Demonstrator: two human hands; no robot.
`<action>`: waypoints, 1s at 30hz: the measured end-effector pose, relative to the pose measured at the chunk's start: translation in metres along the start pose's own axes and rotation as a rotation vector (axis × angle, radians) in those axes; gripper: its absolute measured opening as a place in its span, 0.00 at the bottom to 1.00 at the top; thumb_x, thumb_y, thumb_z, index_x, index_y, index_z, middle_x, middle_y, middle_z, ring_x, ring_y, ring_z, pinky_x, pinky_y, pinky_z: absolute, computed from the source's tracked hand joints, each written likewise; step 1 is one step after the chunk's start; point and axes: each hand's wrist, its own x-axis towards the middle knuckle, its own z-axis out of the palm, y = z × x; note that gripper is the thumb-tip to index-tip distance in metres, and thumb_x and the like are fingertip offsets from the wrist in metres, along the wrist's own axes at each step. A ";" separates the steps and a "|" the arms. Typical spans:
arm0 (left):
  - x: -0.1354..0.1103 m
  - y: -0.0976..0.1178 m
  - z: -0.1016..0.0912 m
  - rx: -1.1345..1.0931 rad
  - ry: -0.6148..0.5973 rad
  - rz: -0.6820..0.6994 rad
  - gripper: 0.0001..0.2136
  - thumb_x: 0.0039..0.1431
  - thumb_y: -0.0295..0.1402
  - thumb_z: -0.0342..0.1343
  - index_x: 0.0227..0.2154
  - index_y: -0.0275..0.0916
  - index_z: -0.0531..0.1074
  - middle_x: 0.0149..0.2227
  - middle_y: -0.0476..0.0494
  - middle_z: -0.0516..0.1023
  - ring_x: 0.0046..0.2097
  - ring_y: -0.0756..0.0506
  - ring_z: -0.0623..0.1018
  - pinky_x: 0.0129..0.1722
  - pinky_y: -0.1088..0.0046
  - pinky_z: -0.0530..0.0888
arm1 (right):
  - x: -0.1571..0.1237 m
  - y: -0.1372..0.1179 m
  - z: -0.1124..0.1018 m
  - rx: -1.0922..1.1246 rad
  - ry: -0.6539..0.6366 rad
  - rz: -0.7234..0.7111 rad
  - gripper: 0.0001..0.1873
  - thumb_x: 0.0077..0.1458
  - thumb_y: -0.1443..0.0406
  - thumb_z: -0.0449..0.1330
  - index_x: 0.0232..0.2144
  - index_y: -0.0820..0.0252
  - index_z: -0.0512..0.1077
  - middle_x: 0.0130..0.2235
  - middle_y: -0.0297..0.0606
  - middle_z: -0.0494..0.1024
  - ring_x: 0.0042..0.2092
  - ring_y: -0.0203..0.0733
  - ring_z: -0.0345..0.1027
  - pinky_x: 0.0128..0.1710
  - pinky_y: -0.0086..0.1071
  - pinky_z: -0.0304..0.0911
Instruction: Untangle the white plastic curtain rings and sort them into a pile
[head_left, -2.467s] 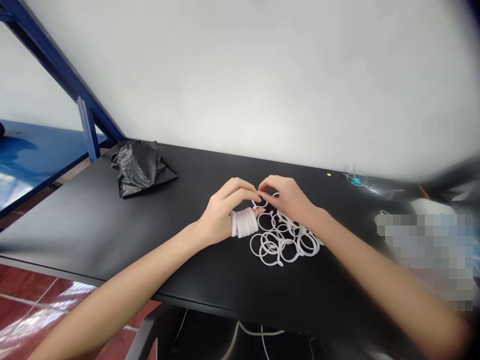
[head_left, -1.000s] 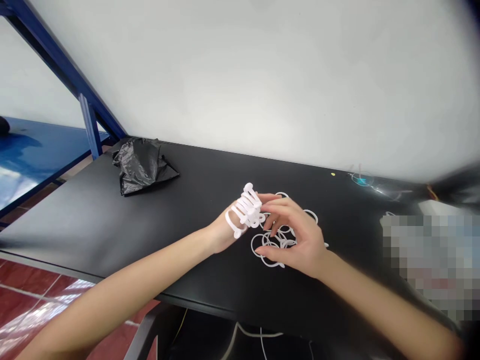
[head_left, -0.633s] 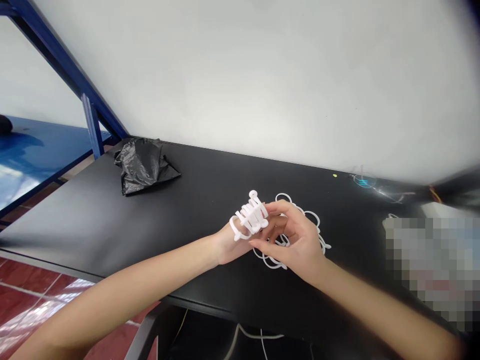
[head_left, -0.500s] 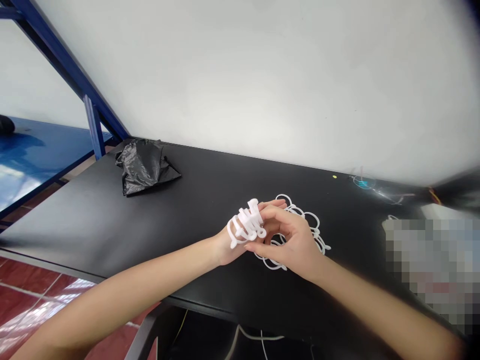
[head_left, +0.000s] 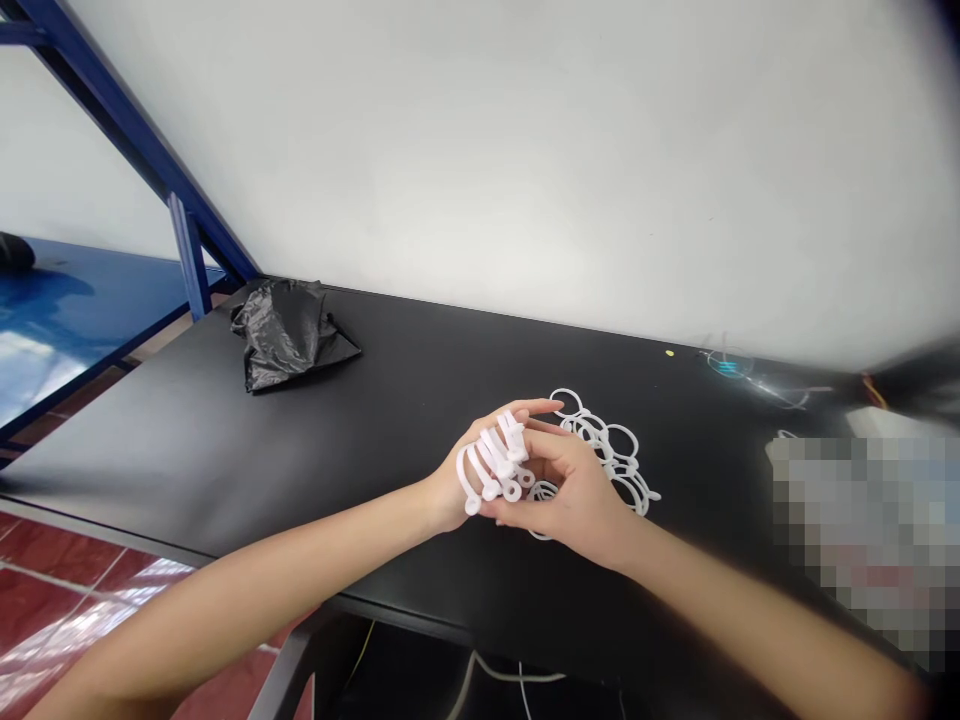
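Note:
Several white plastic rings are threaded on the fingers of my left hand, which is held above the black table with its fingers stretched toward the wall. My right hand lies against the left palm, its fingers curled and touching the stacked rings. Just beyond both hands a loose pile of white rings lies on the table, partly hidden by my right hand.
A crumpled black plastic bag sits at the table's far left. A blue metal frame and a blue surface stand at the left. A white wall runs behind the table. Small clear items lie at the far right, next to a blurred area.
My left hand lifted from the table and turned, with the stack of rings still on its fingers. My right hand left the pile and came against the left hand's rings.

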 end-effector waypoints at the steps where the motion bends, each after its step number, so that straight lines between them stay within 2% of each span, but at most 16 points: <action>1: 0.001 0.001 0.000 0.016 0.029 0.002 0.19 0.59 0.38 0.57 0.52 0.41 0.71 0.49 0.37 0.78 0.44 0.39 0.81 0.33 0.68 0.78 | 0.000 0.000 0.001 -0.055 0.030 -0.028 0.10 0.42 0.71 0.70 0.30 0.59 0.76 0.35 0.35 0.76 0.31 0.39 0.74 0.31 0.32 0.73; 4: 0.003 0.004 0.001 0.120 0.075 0.035 0.14 0.62 0.39 0.55 0.46 0.39 0.73 0.39 0.41 0.79 0.36 0.44 0.80 0.32 0.69 0.77 | 0.000 -0.001 0.002 -0.112 0.070 -0.052 0.10 0.41 0.74 0.67 0.28 0.59 0.75 0.33 0.35 0.76 0.32 0.38 0.72 0.30 0.31 0.72; 7: 0.004 0.010 -0.001 0.317 0.095 0.157 0.11 0.61 0.37 0.54 0.42 0.38 0.75 0.37 0.42 0.79 0.34 0.45 0.80 0.31 0.70 0.76 | 0.003 -0.004 -0.005 -0.014 -0.012 0.029 0.09 0.42 0.71 0.70 0.28 0.59 0.76 0.31 0.34 0.78 0.28 0.37 0.73 0.29 0.32 0.72; 9: 0.003 0.015 -0.006 0.528 0.100 0.298 0.10 0.59 0.34 0.55 0.41 0.37 0.75 0.37 0.43 0.79 0.35 0.45 0.79 0.32 0.71 0.76 | 0.005 -0.008 -0.012 0.046 -0.084 0.097 0.09 0.42 0.68 0.72 0.29 0.59 0.77 0.28 0.34 0.80 0.27 0.39 0.75 0.29 0.33 0.73; 13: 0.000 0.024 -0.019 1.049 0.017 0.604 0.12 0.55 0.30 0.58 0.43 0.36 0.71 0.36 0.43 0.79 0.33 0.47 0.78 0.31 0.73 0.73 | 0.009 -0.015 -0.022 0.058 -0.182 0.225 0.09 0.43 0.64 0.73 0.25 0.60 0.77 0.24 0.34 0.80 0.27 0.42 0.78 0.28 0.31 0.73; 14: -0.001 0.025 -0.021 1.151 -0.016 0.632 0.13 0.55 0.31 0.57 0.44 0.36 0.71 0.34 0.44 0.79 0.30 0.48 0.77 0.29 0.74 0.71 | 0.010 -0.017 -0.022 0.054 -0.195 0.257 0.09 0.43 0.64 0.73 0.25 0.61 0.77 0.23 0.34 0.80 0.27 0.42 0.78 0.26 0.30 0.72; 16: -0.002 0.027 -0.024 1.264 -0.068 0.592 0.12 0.56 0.33 0.57 0.43 0.36 0.69 0.28 0.48 0.77 0.25 0.50 0.73 0.23 0.76 0.66 | 0.012 -0.019 -0.023 0.075 -0.224 0.309 0.09 0.43 0.64 0.73 0.25 0.61 0.77 0.23 0.34 0.80 0.26 0.41 0.78 0.22 0.27 0.70; 19: -0.002 0.030 -0.024 1.175 -0.120 0.430 0.10 0.53 0.31 0.57 0.39 0.38 0.66 0.22 0.54 0.71 0.19 0.52 0.69 0.19 0.79 0.62 | 0.016 -0.023 -0.025 0.197 -0.350 0.346 0.08 0.47 0.64 0.71 0.30 0.62 0.79 0.30 0.37 0.82 0.32 0.42 0.80 0.24 0.25 0.72; 22: 0.000 0.033 -0.023 0.967 -0.190 0.321 0.11 0.50 0.29 0.57 0.38 0.38 0.66 0.23 0.53 0.72 0.21 0.52 0.70 0.20 0.79 0.65 | 0.020 -0.028 -0.029 0.319 -0.481 0.341 0.08 0.54 0.64 0.66 0.37 0.63 0.79 0.40 0.42 0.83 0.37 0.41 0.81 0.27 0.24 0.74; 24: 0.001 0.036 -0.023 0.852 -0.199 0.329 0.13 0.48 0.32 0.59 0.38 0.36 0.67 0.27 0.49 0.75 0.26 0.49 0.74 0.24 0.76 0.70 | 0.023 -0.031 -0.032 0.356 -0.518 0.326 0.09 0.56 0.64 0.65 0.39 0.63 0.78 0.42 0.44 0.82 0.37 0.40 0.81 0.28 0.24 0.74; 27: 0.002 0.040 -0.022 0.694 -0.203 0.373 0.15 0.47 0.36 0.60 0.37 0.35 0.70 0.35 0.44 0.76 0.35 0.44 0.77 0.34 0.70 0.75 | 0.028 -0.037 -0.032 0.377 -0.576 0.306 0.15 0.51 0.66 0.69 0.43 0.64 0.77 0.40 0.43 0.83 0.39 0.41 0.81 0.31 0.24 0.75; 30: 0.001 0.044 -0.022 0.721 -0.154 0.335 0.13 0.50 0.35 0.60 0.37 0.34 0.70 0.35 0.44 0.76 0.36 0.45 0.78 0.35 0.70 0.76 | 0.032 -0.038 -0.029 0.354 -0.545 0.277 0.14 0.55 0.62 0.66 0.41 0.67 0.78 0.38 0.45 0.84 0.36 0.40 0.81 0.29 0.24 0.74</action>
